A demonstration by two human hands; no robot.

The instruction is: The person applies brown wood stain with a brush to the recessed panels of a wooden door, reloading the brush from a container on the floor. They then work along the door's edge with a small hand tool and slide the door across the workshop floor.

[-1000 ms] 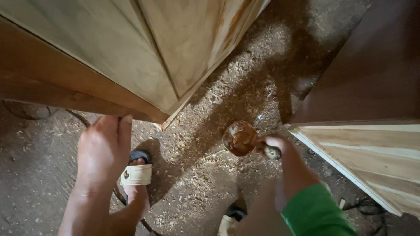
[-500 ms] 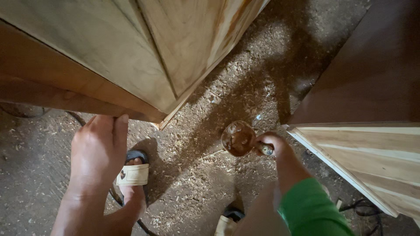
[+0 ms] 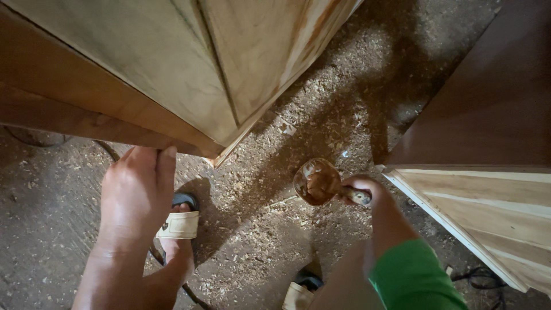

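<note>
Wooden panel [image 3: 143,74] | left hand [image 3: 135,198] under edge (fingers flat) | right hand [image 3: 367,192] grips mallet [image 3: 317,182]

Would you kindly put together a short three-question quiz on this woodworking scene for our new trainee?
1. True or false: the right hand holds a green plastic bottle.
2. Multiple choice: the left hand is placed (a) against the lower edge of the wooden panel, (b) on the sandal, (c) flat on the floor.
3. Fill in: the floor is strewn with ____.

Key
1. False: it grips a brown-stained round tool by its short handle.
2. (a): the fingertips reach up under the panel's edge.
3. Sawdust and wood shavings.
</note>
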